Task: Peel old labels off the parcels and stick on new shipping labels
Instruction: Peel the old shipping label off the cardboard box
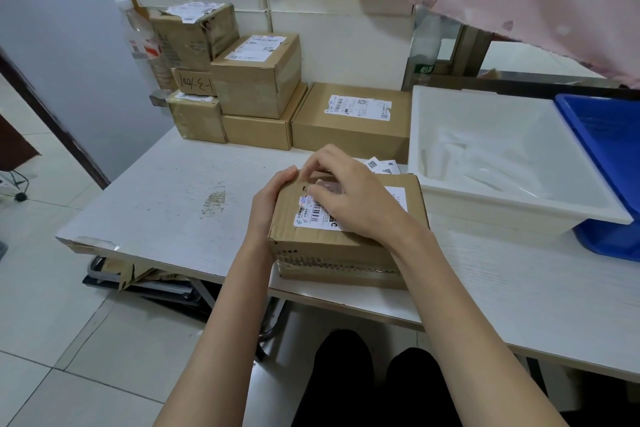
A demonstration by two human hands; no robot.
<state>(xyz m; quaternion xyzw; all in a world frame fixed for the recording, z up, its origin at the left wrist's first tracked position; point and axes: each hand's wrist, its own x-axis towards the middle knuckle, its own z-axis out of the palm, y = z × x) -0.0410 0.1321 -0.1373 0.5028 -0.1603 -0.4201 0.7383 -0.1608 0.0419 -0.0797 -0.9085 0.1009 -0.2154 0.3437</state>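
Both forearms bare, no sleeves, no watch or rings visible on left hand (273, 198) or right hand (349, 194). Black trousers (374, 388).

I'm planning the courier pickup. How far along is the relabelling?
Nothing looks finished. In hand: the left hand steadies the front parcel while the right hand works at its old label, not yet off. Left: the stacked boxes behind carry labels, one torn; whether these are old I cannot tell. Loose labels lie behind the parcel.
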